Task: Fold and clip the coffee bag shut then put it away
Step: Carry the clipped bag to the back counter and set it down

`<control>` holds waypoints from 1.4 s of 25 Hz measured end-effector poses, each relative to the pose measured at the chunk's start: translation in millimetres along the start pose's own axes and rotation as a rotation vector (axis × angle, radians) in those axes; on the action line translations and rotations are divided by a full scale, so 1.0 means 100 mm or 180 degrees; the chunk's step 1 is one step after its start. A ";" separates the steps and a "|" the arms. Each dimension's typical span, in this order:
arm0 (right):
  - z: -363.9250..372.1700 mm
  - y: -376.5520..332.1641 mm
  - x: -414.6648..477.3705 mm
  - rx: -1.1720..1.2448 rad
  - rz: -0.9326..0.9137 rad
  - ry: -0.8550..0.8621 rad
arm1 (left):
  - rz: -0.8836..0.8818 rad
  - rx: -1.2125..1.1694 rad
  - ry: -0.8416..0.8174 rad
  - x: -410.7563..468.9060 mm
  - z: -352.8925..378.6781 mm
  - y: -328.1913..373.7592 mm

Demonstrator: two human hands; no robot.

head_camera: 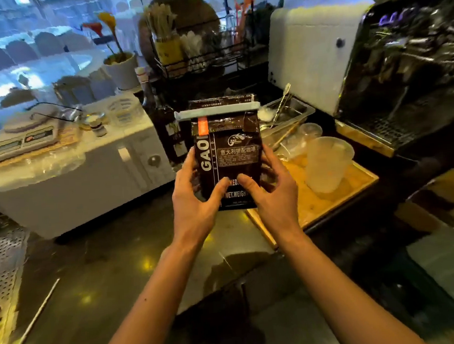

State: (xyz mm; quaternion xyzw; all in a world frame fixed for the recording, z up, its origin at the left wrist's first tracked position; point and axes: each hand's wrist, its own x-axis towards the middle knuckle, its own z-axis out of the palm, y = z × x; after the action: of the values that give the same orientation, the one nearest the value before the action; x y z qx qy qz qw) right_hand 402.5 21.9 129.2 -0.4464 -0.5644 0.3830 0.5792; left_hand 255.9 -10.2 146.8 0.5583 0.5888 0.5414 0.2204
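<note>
A: Hands?
B: Left hand (195,201) and right hand (271,198) both grip the coffee bag (228,155), fingers curled round its sides, thumbs on front.
A: Bag position?
B: Upright, held above the dark counter (106,276). Pale clip (217,110) clamped across its folded top. Espresso machine (402,63) beyond, right.
</note>
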 end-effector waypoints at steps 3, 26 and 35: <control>-0.50 -0.05 -0.06 -0.0048 0.0045 0.0465 | 0.0173 -0.0087 -0.0424 -0.01 0.40 0.26; -1.59 -0.88 -1.40 -0.1783 0.0187 0.3560 | 0.1029 -0.1698 -0.3278 -0.66 1.80 1.10; -2.44 -1.03 -1.87 -0.1965 0.0135 0.4095 | 0.1300 -0.1745 -0.3660 -1.30 2.39 1.78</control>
State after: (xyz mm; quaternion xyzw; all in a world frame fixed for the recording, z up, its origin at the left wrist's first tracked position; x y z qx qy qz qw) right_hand 626.3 -207.7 177.8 -0.7383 -0.1846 -0.1224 0.6370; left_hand 573.7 -70.7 183.2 0.7820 0.1012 0.3185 0.5261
